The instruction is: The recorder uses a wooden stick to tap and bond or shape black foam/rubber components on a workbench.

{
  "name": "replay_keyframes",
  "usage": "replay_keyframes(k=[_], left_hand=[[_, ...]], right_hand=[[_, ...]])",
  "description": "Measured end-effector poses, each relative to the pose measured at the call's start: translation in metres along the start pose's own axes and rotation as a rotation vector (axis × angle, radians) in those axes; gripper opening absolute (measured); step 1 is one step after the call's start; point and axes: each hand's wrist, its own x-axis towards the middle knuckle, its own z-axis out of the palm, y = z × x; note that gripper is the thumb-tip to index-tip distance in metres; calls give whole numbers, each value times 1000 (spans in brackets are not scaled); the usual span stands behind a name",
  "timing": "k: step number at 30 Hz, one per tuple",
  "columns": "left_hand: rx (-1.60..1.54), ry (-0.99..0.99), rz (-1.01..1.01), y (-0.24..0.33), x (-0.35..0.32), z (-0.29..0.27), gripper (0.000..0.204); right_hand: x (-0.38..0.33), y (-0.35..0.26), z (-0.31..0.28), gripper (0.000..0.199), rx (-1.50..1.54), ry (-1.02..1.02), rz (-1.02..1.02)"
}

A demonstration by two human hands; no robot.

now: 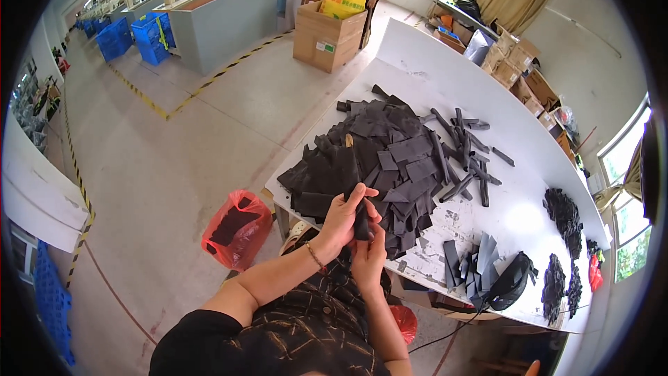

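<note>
Both my hands are together at the table's near edge, in front of a heap of flat black fabric pieces (410, 150). My left hand (341, 219) is closed, its thumb pressed on a dark strip of black fabric (360, 226). My right hand (369, 254) grips the lower end of the same strip, just below the left. A pale, light-brown tip (349, 141) sticks up beyond the hands among the black pieces; what it belongs to is hidden. Right of the heap lie several rolled black fabric tubes (465, 146).
The white table (511, 191) has a raised back panel. Toward its right are dark flat strips (473, 264), a black mesh bag (511, 282) and bundles of black pieces (563, 219). A red plastic bag (240, 230) stands left of the table. Beyond is a cardboard box (327, 38).
</note>
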Motion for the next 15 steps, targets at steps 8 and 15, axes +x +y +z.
replay_keyframes(k=[8, 15], left_hand=[[-66, 147, -64, 11, 12, -4, 39], [-40, 140, 85, 17, 12, -30, 39]], right_hand=[[-20, 6, -7, 15, -320, -129, 84], [-74, 6, -34, 19, -339, -285, 140]])
